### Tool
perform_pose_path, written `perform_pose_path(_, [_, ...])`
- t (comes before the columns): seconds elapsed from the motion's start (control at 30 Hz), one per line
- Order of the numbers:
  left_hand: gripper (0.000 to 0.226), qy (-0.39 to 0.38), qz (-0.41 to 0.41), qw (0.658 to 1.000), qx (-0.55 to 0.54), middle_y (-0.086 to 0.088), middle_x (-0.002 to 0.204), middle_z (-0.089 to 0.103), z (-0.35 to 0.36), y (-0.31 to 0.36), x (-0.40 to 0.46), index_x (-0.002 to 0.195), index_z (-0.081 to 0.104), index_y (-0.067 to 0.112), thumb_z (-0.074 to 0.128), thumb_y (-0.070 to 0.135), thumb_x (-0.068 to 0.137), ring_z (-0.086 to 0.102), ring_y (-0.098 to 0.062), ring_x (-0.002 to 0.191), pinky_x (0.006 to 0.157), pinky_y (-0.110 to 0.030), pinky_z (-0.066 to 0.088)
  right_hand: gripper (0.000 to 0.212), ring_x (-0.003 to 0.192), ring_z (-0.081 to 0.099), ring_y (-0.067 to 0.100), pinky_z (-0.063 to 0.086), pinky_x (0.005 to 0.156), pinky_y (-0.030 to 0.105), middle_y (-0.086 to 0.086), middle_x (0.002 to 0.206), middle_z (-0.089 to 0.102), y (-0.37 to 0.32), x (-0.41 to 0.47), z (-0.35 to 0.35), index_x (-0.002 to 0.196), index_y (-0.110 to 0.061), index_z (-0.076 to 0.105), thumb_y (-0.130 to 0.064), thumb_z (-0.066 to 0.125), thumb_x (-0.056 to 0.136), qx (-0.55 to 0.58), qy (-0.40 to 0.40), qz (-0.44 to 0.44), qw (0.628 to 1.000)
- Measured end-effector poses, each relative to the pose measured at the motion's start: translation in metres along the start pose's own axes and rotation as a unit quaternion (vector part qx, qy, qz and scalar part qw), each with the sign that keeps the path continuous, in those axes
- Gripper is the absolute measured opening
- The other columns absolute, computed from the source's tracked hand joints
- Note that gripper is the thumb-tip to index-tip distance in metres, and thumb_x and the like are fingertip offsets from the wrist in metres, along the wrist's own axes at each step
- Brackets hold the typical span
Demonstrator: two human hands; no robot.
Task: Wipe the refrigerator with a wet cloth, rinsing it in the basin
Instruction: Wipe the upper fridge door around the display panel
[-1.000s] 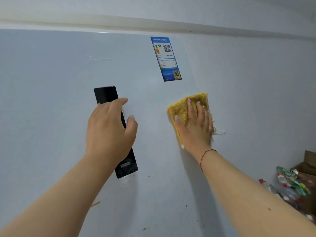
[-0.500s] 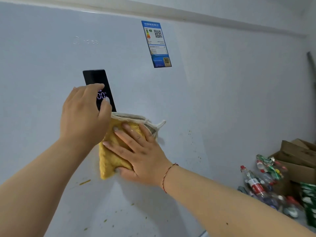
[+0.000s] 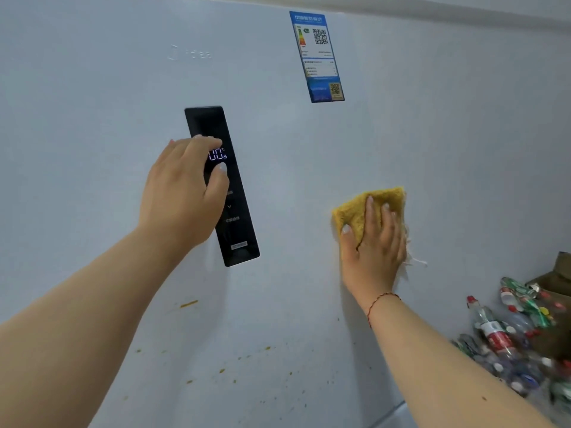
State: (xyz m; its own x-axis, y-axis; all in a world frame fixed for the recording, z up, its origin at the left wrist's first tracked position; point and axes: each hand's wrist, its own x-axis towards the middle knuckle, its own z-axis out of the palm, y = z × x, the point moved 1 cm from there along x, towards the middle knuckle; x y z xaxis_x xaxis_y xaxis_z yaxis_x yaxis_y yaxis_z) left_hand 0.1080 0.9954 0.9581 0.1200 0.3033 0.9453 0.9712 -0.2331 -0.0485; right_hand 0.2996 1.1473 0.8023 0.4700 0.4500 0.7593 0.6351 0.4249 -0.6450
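Pressing: right hand (image 3: 372, 245) flat | cloth (image 3: 361, 208) yellow, folded, frayed

Hidden, cropped and unreadable

The left hand (image 3: 182, 193) covers part of the control panel (image 3: 230, 211); the sticker (image 3: 318, 57) print is unreadable (too small); the bottles (image 3: 519, 344) run off-frame.

Plastic bottles (image 3: 506, 338) lie heaped on the floor (image 3: 398, 412) beside a cardboard box (image 3: 556, 282).
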Motion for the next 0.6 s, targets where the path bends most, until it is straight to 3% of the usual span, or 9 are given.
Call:
perform_pose_path(0.1, [0.042,-0.008,-0.006,1.000,-0.002,-0.004,0.126,0.059,-0.002,-0.001,0.000,0.130,0.053,0.013,0.040,0.027,0.093,0.047,-0.021,0.123,0.095,-0.024,0.031,0.077,0.146,0.010,0.026,0.003,0.118,0.045,0.008,0.158,0.017,-0.022,-0.022,0.006,0.152,-0.027,0.015,-0.061,0.011,0.083,0.014,0.004,0.098,0.995])
perform_pose_path(0.2, [0.035,0.002,-0.013,1.000,-0.013,0.001,0.126,0.059,-0.009,-0.001,-0.004,0.128,0.055,0.016,0.044,0.019,0.095,0.048,-0.017,0.121,0.092,-0.018,0.028,0.078,0.147,0.005,0.027,0.001,0.116,0.047,0.010,0.159,0.012,-0.047,-0.048,0.010,0.153,-0.026,0.010,-0.061,0.008,0.083,0.013,-0.015,0.106,0.994])
perform_pose_path(0.37, [0.035,0.013,-0.042,0.999,-0.011,0.005,0.129,0.058,-0.036,-0.012,-0.014,0.127,0.057,0.019,0.043,0.017,0.095,0.048,-0.013,0.122,0.093,-0.017,0.029,0.071,0.144,0.016,0.034,0.009,0.116,0.056,0.017,0.155,0.024,-0.098,-0.087,0.013,0.152,-0.018,0.021,-0.054,0.021,0.090,0.006,-0.009,0.029,1.000])
perform_pose_path(0.6, [0.035,0.053,-0.074,0.996,-0.006,0.002,0.124,0.062,-0.078,-0.050,-0.036,0.123,0.062,0.015,0.043,0.017,0.093,0.051,-0.012,0.119,0.095,-0.020,0.035,0.068,0.143,0.019,0.037,0.014,0.112,0.063,0.019,0.154,0.025,-0.188,-0.150,0.018,0.149,-0.016,0.029,-0.051,0.035,0.091,0.018,-0.041,-0.177,0.983])
